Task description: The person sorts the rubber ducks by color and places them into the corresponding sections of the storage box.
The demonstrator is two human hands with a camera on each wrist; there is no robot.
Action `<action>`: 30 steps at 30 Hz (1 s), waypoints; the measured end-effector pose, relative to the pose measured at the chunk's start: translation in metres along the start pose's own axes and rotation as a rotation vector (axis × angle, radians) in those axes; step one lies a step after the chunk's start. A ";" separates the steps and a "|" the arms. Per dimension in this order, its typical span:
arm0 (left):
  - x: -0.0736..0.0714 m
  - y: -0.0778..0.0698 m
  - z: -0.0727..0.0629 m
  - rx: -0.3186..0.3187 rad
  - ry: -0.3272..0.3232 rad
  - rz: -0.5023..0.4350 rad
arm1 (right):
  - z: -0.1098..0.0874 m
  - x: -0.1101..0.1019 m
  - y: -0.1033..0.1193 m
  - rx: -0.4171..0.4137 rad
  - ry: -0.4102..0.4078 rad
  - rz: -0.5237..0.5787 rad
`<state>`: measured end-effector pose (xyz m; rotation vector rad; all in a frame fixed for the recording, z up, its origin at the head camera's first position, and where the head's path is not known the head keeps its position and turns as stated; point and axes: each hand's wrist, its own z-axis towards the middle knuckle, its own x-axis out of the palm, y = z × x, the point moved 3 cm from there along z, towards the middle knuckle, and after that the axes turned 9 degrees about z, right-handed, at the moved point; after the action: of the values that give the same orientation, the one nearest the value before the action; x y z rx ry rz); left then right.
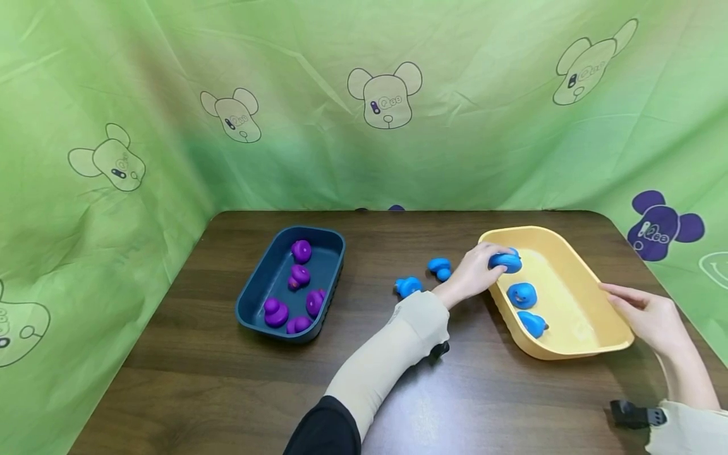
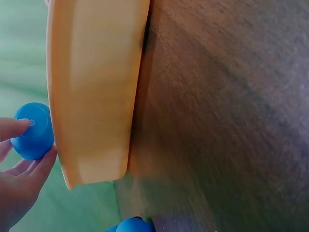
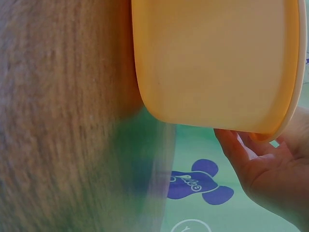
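My left hand (image 1: 474,272) pinches a blue toy duck (image 1: 506,261) between thumb and fingers, over the left rim of a yellow bin (image 1: 569,297). In the left wrist view the held duck (image 2: 33,130) shows its flat base, with the thumb pressed on it. Two more blue ducks lie inside the bin along its left wall, one a blue duck (image 1: 522,295) and the other a blue duck (image 1: 531,323) nearer the front. At the right side, my right hand (image 1: 648,316) grips the bin's rim, its fingers around the wall in the right wrist view.
Two blue ducks lie on the wooden table (image 1: 227,392) left of the yellow bin: one duck (image 1: 408,286) and another duck (image 1: 440,268). A dark blue bin (image 1: 335,278) at the left holds several purple ducks (image 1: 275,313). Green cloth (image 1: 307,164) hangs behind.
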<state>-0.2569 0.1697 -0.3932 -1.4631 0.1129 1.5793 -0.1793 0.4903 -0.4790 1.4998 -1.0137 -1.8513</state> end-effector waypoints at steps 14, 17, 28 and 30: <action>0.004 0.001 0.009 -0.014 -0.013 0.026 | 0.002 -0.001 -0.003 -0.015 -0.001 -0.030; 0.006 0.001 0.010 -0.033 -0.015 0.025 | 0.003 -0.001 -0.005 -0.018 0.002 -0.018; 0.000 0.003 0.000 -0.009 -0.053 -0.042 | 0.002 -0.001 -0.005 -0.015 -0.001 -0.011; -0.001 0.004 -0.003 0.002 -0.059 -0.050 | 0.002 -0.001 -0.004 -0.020 -0.005 -0.014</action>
<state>-0.2578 0.1650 -0.3951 -1.4056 0.0434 1.5794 -0.1811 0.4939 -0.4818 1.4950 -0.9861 -1.8700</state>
